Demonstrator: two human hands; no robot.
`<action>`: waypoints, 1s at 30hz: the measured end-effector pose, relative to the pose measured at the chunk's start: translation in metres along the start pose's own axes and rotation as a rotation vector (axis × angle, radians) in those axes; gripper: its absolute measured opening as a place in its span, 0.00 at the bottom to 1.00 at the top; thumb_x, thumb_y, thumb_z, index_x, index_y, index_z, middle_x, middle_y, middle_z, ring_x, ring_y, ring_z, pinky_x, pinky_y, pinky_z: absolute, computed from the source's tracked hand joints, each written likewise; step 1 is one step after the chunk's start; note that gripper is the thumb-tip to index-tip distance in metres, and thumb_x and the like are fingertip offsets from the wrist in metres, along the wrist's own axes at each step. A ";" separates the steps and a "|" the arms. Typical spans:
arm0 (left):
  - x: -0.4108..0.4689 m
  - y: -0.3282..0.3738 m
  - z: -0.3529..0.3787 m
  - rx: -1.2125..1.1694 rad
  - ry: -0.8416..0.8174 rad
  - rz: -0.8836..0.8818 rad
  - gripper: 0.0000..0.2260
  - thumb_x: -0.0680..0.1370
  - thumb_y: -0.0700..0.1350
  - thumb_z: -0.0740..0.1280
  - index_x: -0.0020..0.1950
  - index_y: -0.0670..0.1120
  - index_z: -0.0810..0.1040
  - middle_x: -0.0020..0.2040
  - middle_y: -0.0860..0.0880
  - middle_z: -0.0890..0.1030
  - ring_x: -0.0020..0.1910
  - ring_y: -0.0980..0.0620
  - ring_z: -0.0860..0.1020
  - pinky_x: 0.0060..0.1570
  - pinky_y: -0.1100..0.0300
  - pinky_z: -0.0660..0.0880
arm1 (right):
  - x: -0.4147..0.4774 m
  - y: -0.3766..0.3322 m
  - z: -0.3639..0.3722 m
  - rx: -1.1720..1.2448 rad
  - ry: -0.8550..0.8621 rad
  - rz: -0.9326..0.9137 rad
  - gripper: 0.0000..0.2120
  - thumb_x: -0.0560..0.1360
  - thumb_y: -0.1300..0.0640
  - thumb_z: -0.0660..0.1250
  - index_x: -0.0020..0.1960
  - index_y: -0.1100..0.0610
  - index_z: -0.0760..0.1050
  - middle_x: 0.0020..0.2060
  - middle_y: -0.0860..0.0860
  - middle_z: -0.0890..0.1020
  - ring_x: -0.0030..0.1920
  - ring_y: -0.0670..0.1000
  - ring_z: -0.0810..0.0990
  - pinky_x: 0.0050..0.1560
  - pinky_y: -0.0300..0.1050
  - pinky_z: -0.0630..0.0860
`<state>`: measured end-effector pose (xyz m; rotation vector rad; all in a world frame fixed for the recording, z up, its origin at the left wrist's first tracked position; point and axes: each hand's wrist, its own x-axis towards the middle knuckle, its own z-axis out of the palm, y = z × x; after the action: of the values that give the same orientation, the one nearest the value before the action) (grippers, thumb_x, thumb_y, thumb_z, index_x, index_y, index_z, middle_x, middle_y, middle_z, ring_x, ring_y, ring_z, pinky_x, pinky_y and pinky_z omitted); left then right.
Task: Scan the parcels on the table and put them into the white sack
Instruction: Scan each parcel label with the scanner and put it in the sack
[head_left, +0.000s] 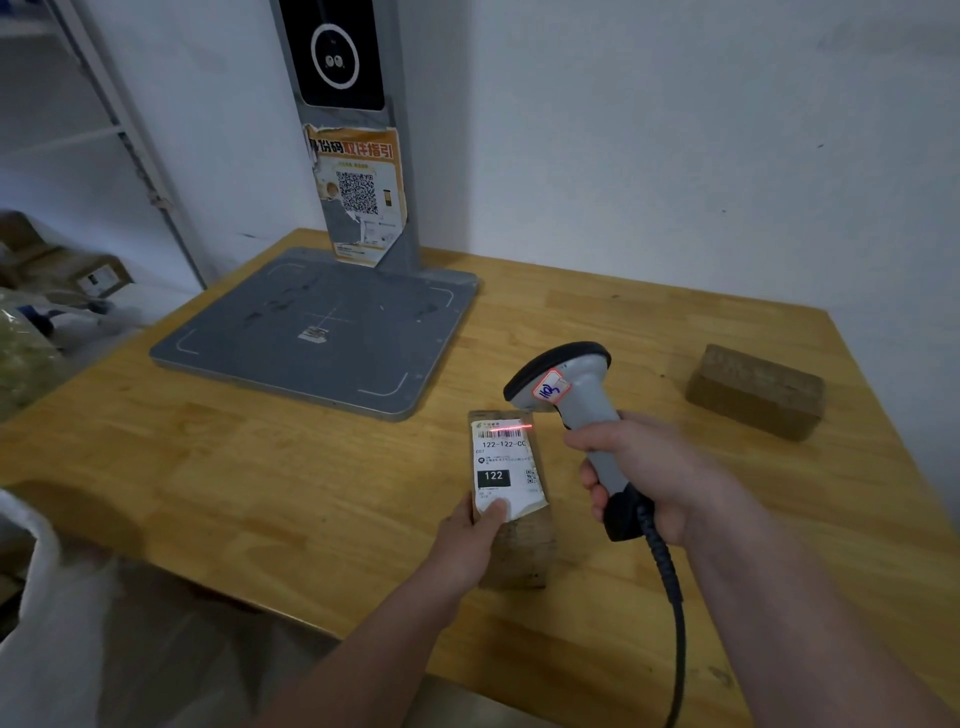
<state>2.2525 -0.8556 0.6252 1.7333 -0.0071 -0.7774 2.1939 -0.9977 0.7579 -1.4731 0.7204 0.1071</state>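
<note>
A small brown parcel (519, 551) with a white shipping label lies on the wooden table (260, 467) near its front edge. My left hand (475, 535) grips the parcel's near left side, thumb on the label. My right hand (639, 473) holds a grey handheld scanner (576, 395) by its handle, the head just right of the parcel. A red scan line falls across the label's barcode. A second brown parcel (756, 392) sits at the table's right. The white sack (47, 623) stands open at the lower left, beside the table.
A grey scanning platform (322, 332) with an upright post and a torn QR poster stands at the table's back left. The scanner's black cable (670, 597) runs down off the front edge. More cartons and bags lie on the floor at left, beside metal shelving.
</note>
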 end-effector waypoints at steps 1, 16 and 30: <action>0.000 0.000 0.000 0.002 -0.001 0.000 0.17 0.82 0.54 0.58 0.71 0.53 0.67 0.62 0.52 0.75 0.55 0.53 0.73 0.37 0.66 0.67 | 0.000 0.001 0.001 0.005 -0.005 0.006 0.08 0.76 0.61 0.67 0.53 0.61 0.71 0.26 0.54 0.73 0.21 0.49 0.69 0.26 0.41 0.70; 0.004 -0.005 -0.002 0.014 0.014 -0.012 0.19 0.81 0.57 0.58 0.72 0.54 0.66 0.66 0.49 0.74 0.61 0.48 0.74 0.46 0.60 0.72 | 0.012 0.023 0.005 0.107 0.012 0.012 0.08 0.75 0.61 0.68 0.52 0.63 0.73 0.27 0.55 0.76 0.22 0.48 0.72 0.27 0.42 0.72; -0.030 -0.009 -0.081 -0.119 0.264 0.167 0.22 0.67 0.47 0.78 0.55 0.57 0.71 0.49 0.56 0.81 0.50 0.57 0.80 0.44 0.62 0.79 | 0.028 0.050 0.111 0.352 -0.195 0.009 0.10 0.70 0.61 0.70 0.51 0.61 0.79 0.43 0.58 0.83 0.40 0.54 0.81 0.37 0.44 0.76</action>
<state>2.2660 -0.7708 0.6404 1.6859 0.0713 -0.4153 2.2337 -0.8985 0.6933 -1.1064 0.5546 0.1226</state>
